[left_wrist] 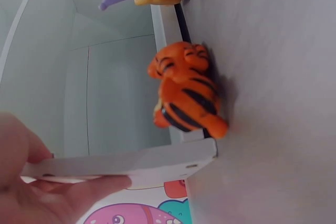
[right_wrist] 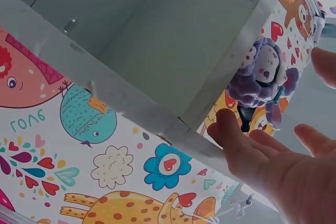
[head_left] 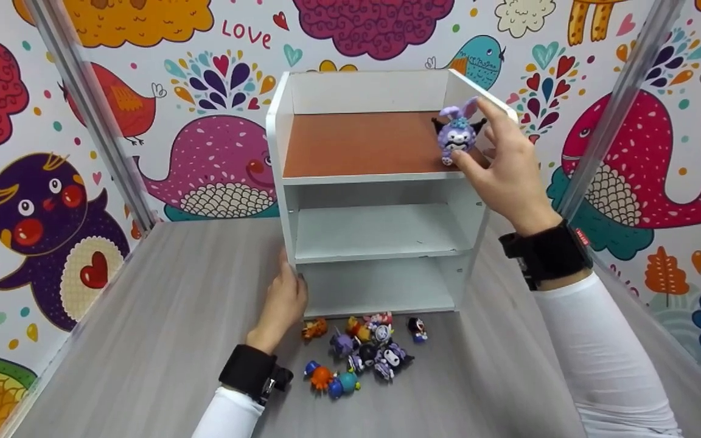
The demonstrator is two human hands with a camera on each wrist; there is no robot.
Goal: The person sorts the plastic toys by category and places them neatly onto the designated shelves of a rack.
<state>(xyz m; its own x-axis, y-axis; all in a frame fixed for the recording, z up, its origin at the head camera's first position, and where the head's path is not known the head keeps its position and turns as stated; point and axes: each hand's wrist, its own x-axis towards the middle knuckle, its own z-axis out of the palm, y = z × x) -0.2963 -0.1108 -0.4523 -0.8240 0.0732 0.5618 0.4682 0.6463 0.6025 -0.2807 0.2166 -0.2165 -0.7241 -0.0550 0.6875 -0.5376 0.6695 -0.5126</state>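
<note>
Likely placing: right hand (head_left: 512, 167), fingers apart, beside toy (head_left: 459, 139), two o'clock on shelf (head_left: 381, 231); left hand (head_left: 282, 297) clamped on shelf; next, release clear.

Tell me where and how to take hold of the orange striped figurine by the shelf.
I'd pinch the orange striped figurine across its rounded middle, coming down from above on the person's side. It lies lengthwise along the front edge of the shelf unit, which crowds its back, while its top and front look open.
</note>
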